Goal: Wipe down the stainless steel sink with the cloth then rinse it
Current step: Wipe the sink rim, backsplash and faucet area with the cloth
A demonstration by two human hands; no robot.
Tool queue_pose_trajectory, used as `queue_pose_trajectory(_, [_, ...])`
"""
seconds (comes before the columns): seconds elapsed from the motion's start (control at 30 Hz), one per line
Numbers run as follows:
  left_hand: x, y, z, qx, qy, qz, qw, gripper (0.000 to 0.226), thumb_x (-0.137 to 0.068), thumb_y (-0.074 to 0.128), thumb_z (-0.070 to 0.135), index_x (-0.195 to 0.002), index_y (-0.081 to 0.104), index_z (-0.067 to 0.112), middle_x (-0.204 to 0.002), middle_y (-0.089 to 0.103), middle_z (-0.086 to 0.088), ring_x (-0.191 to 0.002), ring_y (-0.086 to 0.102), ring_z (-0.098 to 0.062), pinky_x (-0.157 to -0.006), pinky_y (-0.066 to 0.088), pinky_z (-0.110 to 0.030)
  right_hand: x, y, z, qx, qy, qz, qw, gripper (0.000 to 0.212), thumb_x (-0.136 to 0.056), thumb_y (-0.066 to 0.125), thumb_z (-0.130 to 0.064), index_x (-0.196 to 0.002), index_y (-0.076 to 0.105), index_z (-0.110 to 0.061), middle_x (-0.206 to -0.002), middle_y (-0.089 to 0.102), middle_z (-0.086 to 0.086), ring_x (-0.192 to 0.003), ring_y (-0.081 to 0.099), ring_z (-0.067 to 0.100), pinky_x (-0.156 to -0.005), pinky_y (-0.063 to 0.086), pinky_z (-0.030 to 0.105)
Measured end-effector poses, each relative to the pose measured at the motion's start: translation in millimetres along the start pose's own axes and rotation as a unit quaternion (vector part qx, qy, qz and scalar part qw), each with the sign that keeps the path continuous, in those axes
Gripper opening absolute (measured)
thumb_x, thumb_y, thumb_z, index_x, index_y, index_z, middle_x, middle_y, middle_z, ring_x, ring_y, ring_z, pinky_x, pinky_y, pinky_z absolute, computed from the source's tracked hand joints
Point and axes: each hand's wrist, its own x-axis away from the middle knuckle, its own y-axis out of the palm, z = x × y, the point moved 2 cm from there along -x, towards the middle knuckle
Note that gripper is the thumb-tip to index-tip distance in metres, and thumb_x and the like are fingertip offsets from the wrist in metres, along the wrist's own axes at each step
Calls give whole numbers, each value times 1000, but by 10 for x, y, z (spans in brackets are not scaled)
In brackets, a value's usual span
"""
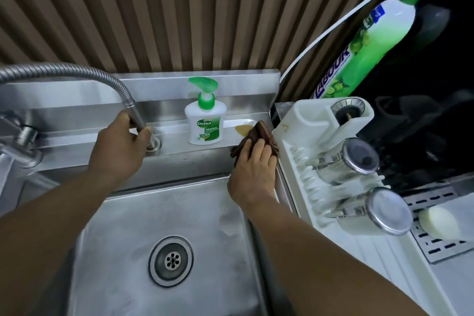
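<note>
the left hand [120, 146] grips the faucet hose [133, 108] near its base. the right hand [254, 169] presses a brown cloth [261, 136] on the sink [205, 213] ledge, between the soap bottle [205, 120] and the white rack [307, 161].

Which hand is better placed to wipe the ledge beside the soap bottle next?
Right. The right hand presses the cloth on the ledge beside the soap bottle; the left hand grips the tap hose.

Pump bottle [205, 120] reads "Dettol ORIGINAL"; green dish-soap bottle [369, 41] reads "LABOUR".
</note>
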Motion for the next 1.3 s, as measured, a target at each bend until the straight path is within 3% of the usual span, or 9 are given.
queue_pose_trajectory(0.1, [214,-11,104,18,-32,101,994,44,-88,71,30,-124,51,15,-123,62,-9,-112,57,-33,-89,45,-44,19,35,-98,-25,31,-27,999,83,-97,43,-34,-157,-3,1,-162,2,29,-149,6,45,-122,10,52])
queue_pose_trajectory(0.2, [578,11,289,3,76,207,975,49,-82,77,22,-121,51,10,-126,53,-13,-115,47,-36,-94,39,-49,24,106,-205,-62,69,-29,995,90,-96,44,-34,-155,-14,2,-163,-12,29,-152,-7,44,-123,0,52])
queue_pose_trajectory(0.3, [704,150,429,62,125,134,981,49,-81,79,23,-121,51,15,-119,53,-3,-106,51,-26,-89,47,-47,18,146,-272,-93,95,-11,991,94,-93,46,-31,-154,-18,1,-162,-18,29,-151,-15,43,-124,-5,52])
queue_pose_trajectory(0.53, [100,430,797,41,124,-40,991,85,-69,86,50,-138,42,25,-134,49,3,-120,50,-20,-94,47,-37,-114,172,-263,-110,112,30,987,94,-92,49,-23,-154,-19,1,-164,-12,27,-153,-11,40,-123,-7,50])
queue_pose_trajectory(0.7, [-185,526,891,10,126,-97,987,54,-79,82,39,-121,54,19,-119,61,0,-108,56,-26,-82,38,-29,-270,163,-236,-110,110,35,987,90,-94,47,-18,-155,-15,4,-165,-8,24,-154,-8,38,-125,-5,48])
queue_pose_trajectory(0.93, [-71,245,730,35,112,-91,989,39,-84,79,36,-113,57,22,-105,58,8,-94,54,-17,-81,40,-28,-590,89,-195,-90,117,13,989,89,-95,49,-17,-155,-12,4,-166,-7,21,-154,-5,37,-125,-2,47])
queue_pose_trajectory(1.1, [23,-40,600,49,76,-77,993,33,-78,82,38,-93,54,29,-90,61,15,-87,60,-21,-73,49,-35,-749,32,-183,-85,117,8,989,85,-96,48,-18,-156,-9,3,-167,-5,19,-154,-4,36,-125,0,47])
queue_pose_trajectory(1.23, [125,-177,522,51,67,-89,993,34,-77,83,39,-92,53,31,-89,56,25,-83,58,-10,-70,44,-30,-735,43,-167,-70,109,12,992,85,-95,49,-19,-156,-7,2,-167,-4,18,-153,-3,37,-125,2,47])
queue_pose_trajectory(1.3, [162,-240,469,51,61,-90,993,33,-76,83,39,-89,53,33,-90,58,24,-85,60,-12,-73,47,-33,-726,38,-169,-63,102,7,993,86,-94,49,-21,-156,-7,2,-167,-4,19,-153,-3,37,-125,2,47])
